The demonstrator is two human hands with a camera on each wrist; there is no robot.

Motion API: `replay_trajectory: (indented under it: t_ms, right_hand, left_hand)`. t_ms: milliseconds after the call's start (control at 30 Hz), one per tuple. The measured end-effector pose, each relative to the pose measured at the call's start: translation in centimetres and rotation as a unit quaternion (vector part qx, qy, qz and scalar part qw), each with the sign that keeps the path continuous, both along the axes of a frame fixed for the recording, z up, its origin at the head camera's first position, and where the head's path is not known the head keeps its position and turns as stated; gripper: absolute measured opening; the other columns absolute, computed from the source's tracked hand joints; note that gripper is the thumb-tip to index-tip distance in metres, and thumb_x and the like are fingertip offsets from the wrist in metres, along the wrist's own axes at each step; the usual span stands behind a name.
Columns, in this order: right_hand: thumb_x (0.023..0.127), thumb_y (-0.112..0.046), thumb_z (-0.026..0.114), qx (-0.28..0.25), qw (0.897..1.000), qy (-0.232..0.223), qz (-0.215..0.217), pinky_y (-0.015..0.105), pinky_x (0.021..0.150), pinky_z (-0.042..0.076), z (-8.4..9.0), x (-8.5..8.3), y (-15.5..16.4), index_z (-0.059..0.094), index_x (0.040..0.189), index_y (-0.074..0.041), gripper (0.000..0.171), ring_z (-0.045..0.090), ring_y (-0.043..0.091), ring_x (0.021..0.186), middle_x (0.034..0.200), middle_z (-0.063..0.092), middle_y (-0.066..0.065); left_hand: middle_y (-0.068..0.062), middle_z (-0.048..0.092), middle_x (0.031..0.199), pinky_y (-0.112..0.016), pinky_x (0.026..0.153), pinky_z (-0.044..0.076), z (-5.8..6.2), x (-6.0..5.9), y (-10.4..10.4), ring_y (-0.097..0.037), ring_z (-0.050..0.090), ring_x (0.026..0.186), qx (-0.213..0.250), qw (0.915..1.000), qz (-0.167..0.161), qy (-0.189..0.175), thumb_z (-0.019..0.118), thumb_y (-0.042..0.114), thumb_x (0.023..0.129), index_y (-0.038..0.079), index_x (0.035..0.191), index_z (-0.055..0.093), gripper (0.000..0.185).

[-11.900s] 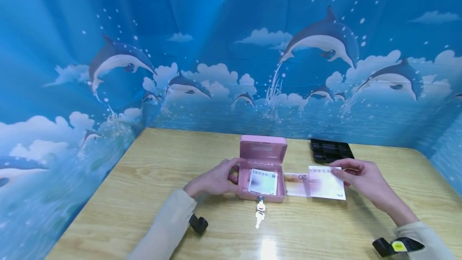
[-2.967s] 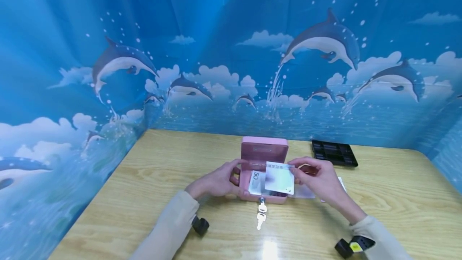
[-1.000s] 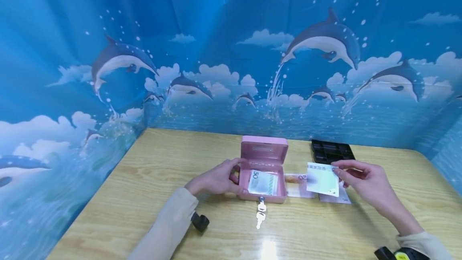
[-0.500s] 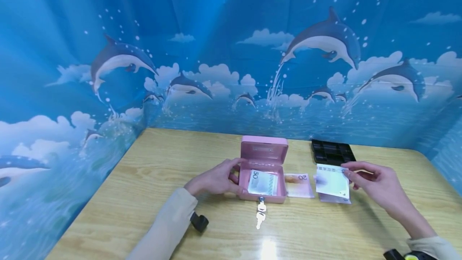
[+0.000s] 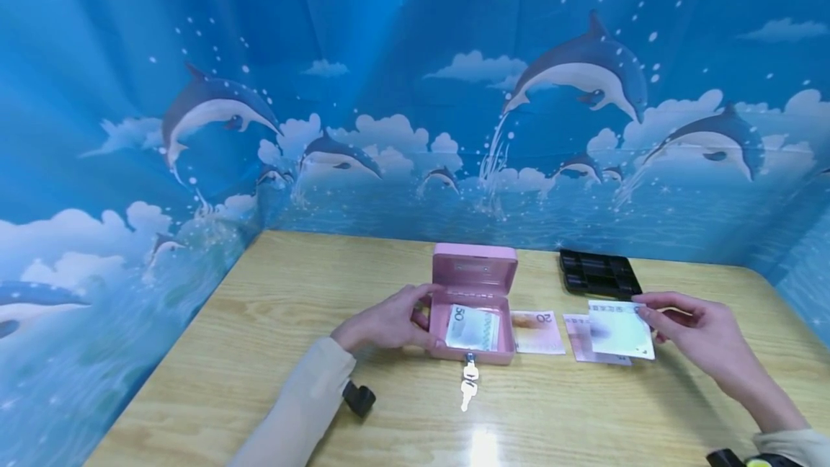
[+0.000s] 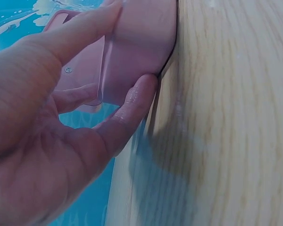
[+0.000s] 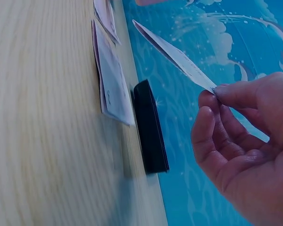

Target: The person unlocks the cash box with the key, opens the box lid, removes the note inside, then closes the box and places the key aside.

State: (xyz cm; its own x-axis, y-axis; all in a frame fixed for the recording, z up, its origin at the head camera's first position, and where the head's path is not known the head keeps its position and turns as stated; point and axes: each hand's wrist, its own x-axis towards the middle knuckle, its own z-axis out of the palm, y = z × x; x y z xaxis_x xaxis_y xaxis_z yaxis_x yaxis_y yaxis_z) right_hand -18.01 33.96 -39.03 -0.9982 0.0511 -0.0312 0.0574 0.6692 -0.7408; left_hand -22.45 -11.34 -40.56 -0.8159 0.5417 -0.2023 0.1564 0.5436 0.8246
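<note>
Banknote (image 5: 619, 330), pinched at its 3 o'clock edge by right hand (image 5: 703, 337), held just above a flat banknote (image 5: 583, 341) on the table (image 5: 259, 352).

Left hand (image 5: 389, 324) grips the 9 o'clock wall of the open pink cash box (image 5: 473, 301), fingers curled round it; a 50 note (image 5: 472, 328) lies inside. A 20 note (image 5: 537, 331) lies just beside the box at 3 o'clock. Keys (image 5: 467, 380) hang at its 6 o'clock. Black tray (image 5: 599, 274) sits at 12 o'clock of the held banknote.
</note>
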Motion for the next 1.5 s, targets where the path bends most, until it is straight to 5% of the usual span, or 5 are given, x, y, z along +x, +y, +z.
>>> replay_trajectory:
  t_ms: [267, 833, 1167, 1367, 1500]
  right_hand:
    - [0.100, -0.045, 0.063, 0.003, 1.000, -0.014, -0.001, 0.025, 0.063, 0.052, -0.2, -0.1, 1.5, 0.067, 0.133, -0.010, 0.048, 0.068, 0.011, 0.073, 0.091, 0.073, -0.022]
    - [0.105, -0.036, 0.058, 0.024, 0.999, -0.019, -0.015, 0.028, 0.062, 0.057, -1.3, -0.7, 4.2, 0.063, 0.133, 0.003, 0.048, 0.065, 0.003, 0.074, 0.092, 0.057, -0.038]
    - [0.106, -0.029, 0.056, 0.072, 0.997, -0.012, -0.005, 0.027, 0.063, 0.060, -2.0, -1.1, 5.5, 0.063, 0.131, 0.007, 0.044, 0.057, -0.013, 0.077, 0.125, 0.066, 0.030]
    - [0.104, -0.031, 0.060, 0.137, 0.990, 0.030, 0.008, 0.025, 0.053, 0.043, -2.8, -1.5, 5.9, 0.071, 0.122, 0.001, 0.038, 0.054, 0.003, 0.069, 0.107, 0.074, 0.017]
    - [0.100, -0.024, 0.066, 0.165, 0.983, 0.076, 0.025, 0.023, 0.052, 0.041, -3.4, -1.8, 6.3, 0.076, 0.112, -0.003, 0.025, 0.053, -0.005, 0.067, 0.101, 0.076, 0.017]
  left_hand:
    - [-0.011, 0.053, 0.141, -0.035, 0.100, 0.057, 0.1, -0.1, 0.1, -0.018, 0.065, 0.111, 0.001, 1.0000, -0.005, -0.001, 0.088, 0.021, 0.080, 0.016, 0.160, 0.031, 0.098]
    - [-0.015, 0.052, 0.144, -0.037, 0.101, 0.057, 0.4, 0.0, 0.1, -0.022, 0.065, 0.113, 0.006, 1.0000, -0.007, 0.000, 0.087, 0.018, 0.080, 0.015, 0.159, 0.034, 0.095]
    - [-0.012, 0.051, 0.146, -0.037, 0.101, 0.057, 0.2, 0.4, 0.1, -0.020, 0.064, 0.115, 0.013, 0.9999, 0.003, -0.009, 0.086, 0.019, 0.082, 0.020, 0.158, 0.034, 0.091]
    - [-0.012, 0.053, 0.144, -0.036, 0.098, 0.058, 0.3, 0.2, 0.1, -0.019, 0.064, 0.112, 0.008, 1.0000, 0.002, -0.003, 0.086, 0.020, 0.082, 0.019, 0.158, 0.034, 0.092]
    - [-0.011, 0.053, 0.143, -0.036, 0.099, 0.057, 0.3, 0.2, 0.2, -0.018, 0.064, 0.111, 0.002, 1.0000, 0.004, -0.001, 0.088, 0.024, 0.080, 0.019, 0.158, 0.034, 0.095]
